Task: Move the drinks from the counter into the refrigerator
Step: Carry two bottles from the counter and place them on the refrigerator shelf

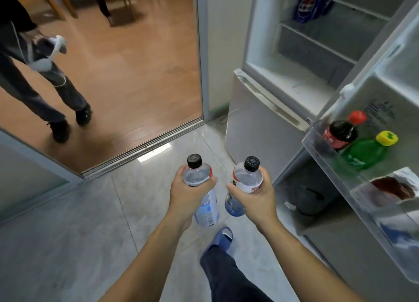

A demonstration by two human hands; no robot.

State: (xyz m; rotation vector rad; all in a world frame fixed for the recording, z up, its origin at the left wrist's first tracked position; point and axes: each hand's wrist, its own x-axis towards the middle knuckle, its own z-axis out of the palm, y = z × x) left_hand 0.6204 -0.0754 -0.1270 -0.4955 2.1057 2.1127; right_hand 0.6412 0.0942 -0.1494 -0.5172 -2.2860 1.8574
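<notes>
Two black-capped clear bottles (199, 184) (246, 181) (upright) near the open refrigerator (294, 52).

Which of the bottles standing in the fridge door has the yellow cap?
The green bottle, the nearer of the two in the door shelf. The dark cola bottle beside it has a red cap, and the two hand-held bottles have black caps.

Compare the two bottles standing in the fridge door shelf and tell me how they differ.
The cola bottle is dark, nearly black, with a red cap and red label; the green bottle is bright green with a yellow cap. The cola bottle stands nearer the fridge body, the green bottle nearer the door's outer edge. Both stand upright side by side in the same clear door shelf, caps on.
</notes>
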